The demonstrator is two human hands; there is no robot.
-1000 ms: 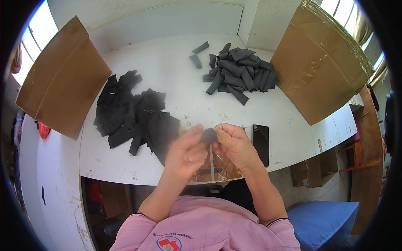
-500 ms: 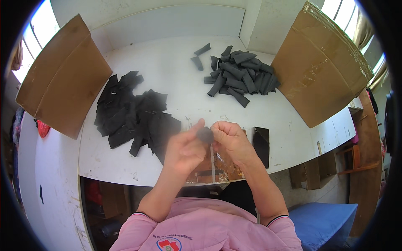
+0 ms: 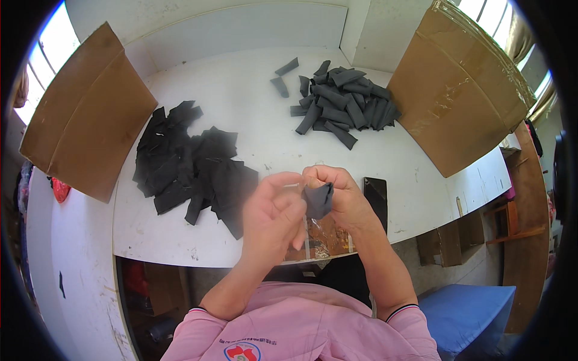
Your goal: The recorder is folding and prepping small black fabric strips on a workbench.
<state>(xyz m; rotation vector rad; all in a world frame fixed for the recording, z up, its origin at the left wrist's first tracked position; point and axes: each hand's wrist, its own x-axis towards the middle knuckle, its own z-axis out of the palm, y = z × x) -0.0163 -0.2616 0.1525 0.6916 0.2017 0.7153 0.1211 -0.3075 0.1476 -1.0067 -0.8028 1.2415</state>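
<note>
Between my hands is a small dark grey fabric piece (image 3: 318, 201), rolled or folded, with an opening at its right edge. My right hand (image 3: 344, 195) pinches it near its top, fingers curled. My left hand (image 3: 274, 218) is at its left side, fingers bent and closed in against the piece; haze blurs this hand and its exact grip. To the left lies a heap of flat black fabric pieces (image 3: 174, 162). At the far right is a pile of dark grey fabric tubes (image 3: 343, 99), with two loose tubes (image 3: 279, 86) beside it.
Cardboard panels stand at the left (image 3: 87, 108) and right (image 3: 460, 90) of the white table (image 3: 235, 84). A black phone (image 3: 376, 198) lies right of my hands. Brown taped cardboard (image 3: 328, 237) is at the front edge. Below right is a blue cloth-like thing (image 3: 466, 319).
The fabric piece has turned from an end-on dark round to a side showing its flat face and opening. My left hand has moved slightly lower, its fingers bent differently.
</note>
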